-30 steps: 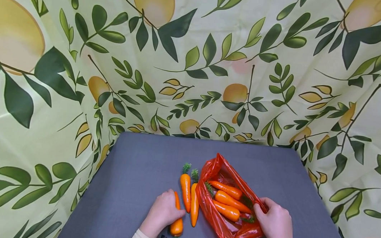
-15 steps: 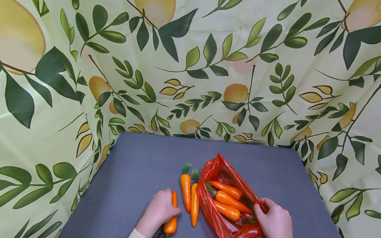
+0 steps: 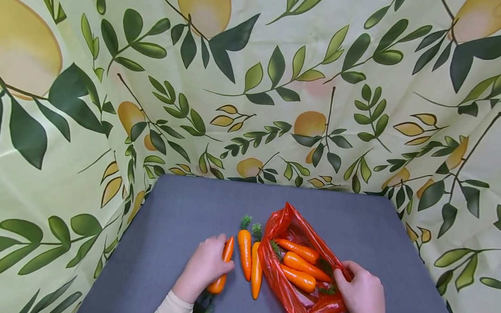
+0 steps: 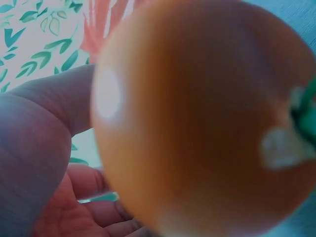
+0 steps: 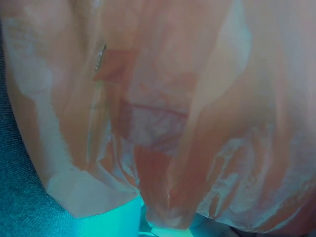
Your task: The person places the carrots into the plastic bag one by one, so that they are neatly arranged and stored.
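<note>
In the head view my left hand grips an orange carrot by its middle, thin tip pointing away from me. The left wrist view shows the thick end of that carrot up close, green at its stem, with thumb and fingers around it. At the right, my right hand pinches the rim of a red plastic bag. The bag's mouth gapes upward, and several carrots lie inside. Bag film fills the right wrist view and hides the right fingers there.
Two more carrots with green tops, one farther left and one against the bag's left side, lie between my left hand and the bag. All rests on a grey table. A leaf-and-lemon patterned cloth walls the back and sides.
My left hand has moved left and slightly away from me with its carrot, which now tilts more. The right hand and the bag have stayed put.
</note>
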A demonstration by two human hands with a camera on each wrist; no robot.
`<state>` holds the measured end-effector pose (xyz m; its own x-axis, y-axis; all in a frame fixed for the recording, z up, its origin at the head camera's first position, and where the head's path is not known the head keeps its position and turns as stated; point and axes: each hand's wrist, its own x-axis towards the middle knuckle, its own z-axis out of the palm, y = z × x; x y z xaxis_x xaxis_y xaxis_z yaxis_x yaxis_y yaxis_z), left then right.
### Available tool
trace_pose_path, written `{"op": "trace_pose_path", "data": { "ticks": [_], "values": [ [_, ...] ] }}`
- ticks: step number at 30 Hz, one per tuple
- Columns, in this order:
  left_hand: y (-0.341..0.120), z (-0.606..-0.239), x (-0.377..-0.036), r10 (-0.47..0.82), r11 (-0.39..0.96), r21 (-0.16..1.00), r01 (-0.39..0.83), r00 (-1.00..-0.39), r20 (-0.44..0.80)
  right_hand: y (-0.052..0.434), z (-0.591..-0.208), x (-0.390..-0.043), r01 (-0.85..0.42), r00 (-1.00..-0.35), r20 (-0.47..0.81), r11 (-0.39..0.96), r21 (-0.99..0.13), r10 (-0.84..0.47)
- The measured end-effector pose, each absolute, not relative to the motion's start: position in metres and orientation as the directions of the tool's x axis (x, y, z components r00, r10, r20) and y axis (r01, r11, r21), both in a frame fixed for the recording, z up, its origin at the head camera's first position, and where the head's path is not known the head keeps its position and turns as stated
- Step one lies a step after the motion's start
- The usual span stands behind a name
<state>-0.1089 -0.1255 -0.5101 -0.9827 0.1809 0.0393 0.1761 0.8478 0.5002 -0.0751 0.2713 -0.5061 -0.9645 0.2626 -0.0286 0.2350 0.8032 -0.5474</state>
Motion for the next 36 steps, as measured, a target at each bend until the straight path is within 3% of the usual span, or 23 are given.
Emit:
{"op": "trace_pose_path", "data": {
  "ticks": [20, 36],
  "values": [
    [-0.123, -0.468, -0.129, 0.249, 0.882, 0.328, 0.339, -0.925, 0.287, 0.273, -0.510, -0.075, 0.223, -0.968, -0.025, 0.809, -0.544, 0.249],
    [-0.092, -0.444, -0.142, 0.394, 0.755, 0.414, 0.509, -0.856, 0.334, 0.273, -0.509, -0.077, 0.232, -0.966, -0.028, 0.808, -0.542, 0.259]
  ]
}}
